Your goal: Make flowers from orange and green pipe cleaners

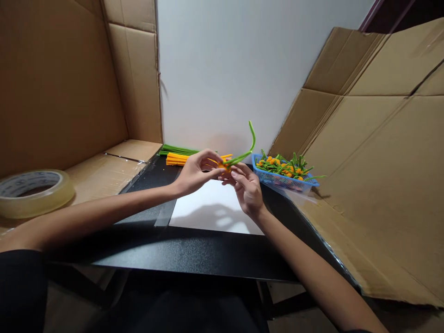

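Closest to me, a dark sleeve [21, 286] is ending at the person's left forearm, and both bare arms are reaching out over the edge of a black table [194, 252]. Above a white sheet of paper [211, 208], the left hand [199, 172] and right hand [244, 187] are meeting in the air, casting a soft shadow on the paper. The left hand's fingers [211, 159] are curled and lying close together, pinching a small orange pipe-cleaner piece [224, 165] against the thumb. The right hand's fingertips [236, 173] are pressed together around the same spot, gripping the base of a green pipe cleaner [248, 148], whose free end is curving upward and away from the hands.

Just past the paper, a bundle of yellow-orange pipe cleaners [176, 159] is lying on the table beside a bundle of green ones [176, 149]. To the right, a blue plastic basket [284, 181] is holding a heap of green-and-orange pipe-cleaner twists [280, 166]. Off to the left, a roll of clear packing tape [34, 194] is resting on a cardboard ledge [104, 173]. Cardboard panels [364, 185] are standing on the right, against a white wall [215, 69].
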`<state>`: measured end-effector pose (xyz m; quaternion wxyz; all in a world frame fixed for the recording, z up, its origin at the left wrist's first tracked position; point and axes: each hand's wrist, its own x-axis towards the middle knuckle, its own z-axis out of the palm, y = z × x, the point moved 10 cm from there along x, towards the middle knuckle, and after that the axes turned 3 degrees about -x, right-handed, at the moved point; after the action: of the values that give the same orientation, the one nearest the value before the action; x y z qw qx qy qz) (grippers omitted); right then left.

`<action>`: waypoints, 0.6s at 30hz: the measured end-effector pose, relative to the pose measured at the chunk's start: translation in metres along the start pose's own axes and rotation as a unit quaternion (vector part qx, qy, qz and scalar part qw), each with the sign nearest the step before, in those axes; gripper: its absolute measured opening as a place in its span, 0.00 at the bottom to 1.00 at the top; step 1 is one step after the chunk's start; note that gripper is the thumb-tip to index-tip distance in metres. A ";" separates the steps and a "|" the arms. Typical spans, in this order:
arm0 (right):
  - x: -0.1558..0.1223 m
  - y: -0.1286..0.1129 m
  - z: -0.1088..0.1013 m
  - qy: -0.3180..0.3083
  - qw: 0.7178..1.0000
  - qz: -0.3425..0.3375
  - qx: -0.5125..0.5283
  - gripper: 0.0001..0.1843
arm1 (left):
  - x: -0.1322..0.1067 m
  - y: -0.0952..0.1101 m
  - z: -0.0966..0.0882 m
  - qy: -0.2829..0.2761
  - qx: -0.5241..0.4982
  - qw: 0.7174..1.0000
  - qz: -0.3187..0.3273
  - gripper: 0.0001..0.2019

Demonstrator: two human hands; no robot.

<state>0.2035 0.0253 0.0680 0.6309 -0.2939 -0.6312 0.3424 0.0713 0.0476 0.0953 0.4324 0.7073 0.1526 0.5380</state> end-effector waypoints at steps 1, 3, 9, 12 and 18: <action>0.001 -0.001 -0.002 0.000 1.000 -0.009 -0.014 0.12 | 0.002 -0.003 -0.003 0.011 -0.021 1.000 -0.016 0.18; 0.002 -0.003 -0.007 0.015 0.999 -0.025 -0.038 0.13 | 0.005 -0.007 -0.008 0.030 -0.056 0.997 -0.041 0.17; 0.000 -0.013 -0.012 0.055 0.995 -0.054 -0.056 0.13 | 0.002 -0.018 0.001 0.017 -0.124 0.982 -0.138 0.16; -0.003 -0.024 -0.009 0.062 0.992 -0.083 -0.074 0.12 | -0.002 -0.019 0.011 -0.003 -0.154 0.975 -0.157 0.15; -0.009 -0.032 -0.009 0.085 0.982 -0.114 -0.121 0.07 | -0.007 -0.016 0.020 -0.019 -0.176 0.976 -0.128 0.19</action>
<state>0.2149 -0.0004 0.0881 0.6765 -0.3223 -0.6417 0.1633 0.0905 0.0428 0.0776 0.6182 0.6047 0.1367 0.4831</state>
